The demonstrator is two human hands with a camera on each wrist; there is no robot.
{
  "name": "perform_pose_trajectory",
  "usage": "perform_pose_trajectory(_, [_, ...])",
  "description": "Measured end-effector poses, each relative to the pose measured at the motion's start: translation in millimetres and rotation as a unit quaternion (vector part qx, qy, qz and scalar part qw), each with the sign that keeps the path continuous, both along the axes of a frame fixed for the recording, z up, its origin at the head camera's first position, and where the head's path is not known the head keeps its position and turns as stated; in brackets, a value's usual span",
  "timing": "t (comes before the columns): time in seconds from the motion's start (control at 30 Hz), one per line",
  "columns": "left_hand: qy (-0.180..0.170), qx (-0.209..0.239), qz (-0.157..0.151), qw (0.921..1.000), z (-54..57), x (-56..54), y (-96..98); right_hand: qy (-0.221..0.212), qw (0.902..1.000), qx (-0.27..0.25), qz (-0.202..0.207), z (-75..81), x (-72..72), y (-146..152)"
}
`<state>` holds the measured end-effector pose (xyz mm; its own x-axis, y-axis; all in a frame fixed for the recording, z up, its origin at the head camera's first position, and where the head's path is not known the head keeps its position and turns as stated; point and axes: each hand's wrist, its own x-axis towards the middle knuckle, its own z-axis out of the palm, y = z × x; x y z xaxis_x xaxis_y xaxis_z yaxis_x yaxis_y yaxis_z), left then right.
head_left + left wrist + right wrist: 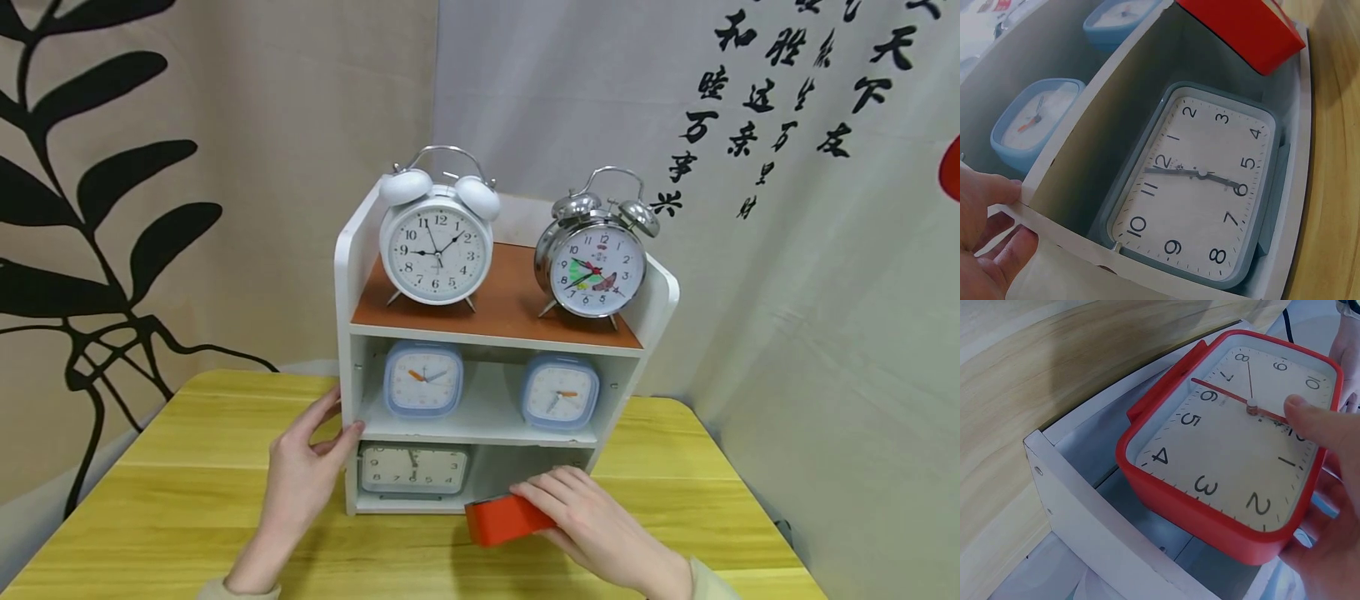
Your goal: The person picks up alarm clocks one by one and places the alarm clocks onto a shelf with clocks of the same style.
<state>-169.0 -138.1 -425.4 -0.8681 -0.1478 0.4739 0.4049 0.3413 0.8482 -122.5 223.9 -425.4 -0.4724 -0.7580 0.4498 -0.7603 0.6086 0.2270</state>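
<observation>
My right hand [581,521] grips a red rectangular clock [504,521] just in front of the bottom compartment's right half. In the right wrist view the thumb lies over the face of the red clock [1235,450], with fingers behind its case. My left hand [311,467] holds the left side panel of the white shelf unit [480,437], thumb on the front edge near the middle board. A grey-green rectangular clock [1194,181] stands in the bottom compartment's left half. Two blue clocks, left [423,379] and right [560,392], stand on the middle shelf.
On the brown top board [510,283] stand a white twin-bell alarm clock [437,250] at left and a silver twin-bell one [597,267] at right. The unit rests on a yellow wood-grain table [225,467]. Behind hangs a curtain [315,167] with printed leaves and characters.
</observation>
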Motion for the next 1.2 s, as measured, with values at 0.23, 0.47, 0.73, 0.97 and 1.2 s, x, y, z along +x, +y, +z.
perform_pose_trajectory(0.23, [-0.001, 0.002, -0.001, 1.0000, 1.0, 0.3, -0.4, 0.009, 0.9999, 0.004, 0.001, -2.9, -5.3, -2])
perform_pose_trajectory(0.47, [-0.002, 0.002, 0.000, 1.0000, 1.7, 0.6, -0.8, 0.030, 0.9993, 0.021, -0.005, -7.2, -10.3, -4])
perform_pose_trajectory(0.73, [-0.009, -0.001, -0.001, 1.0000, -0.2, 0.0, -1.4, 0.046, 0.9983, 0.035, -0.008, -10.8, -13.6, -7])
perform_pose_trajectory(0.97, [-0.007, 0.002, -0.001, 1.0000, -0.4, 0.3, -0.1, 0.050, 0.9977, 0.044, -0.015, -13.6, -15.8, -8])
perform_pose_trajectory(1.2, [-0.007, 0.003, 0.000, 1.0000, 0.4, 0.6, 0.0, 0.066, 0.9960, 0.055, -0.025, -16.0, -18.4, -11])
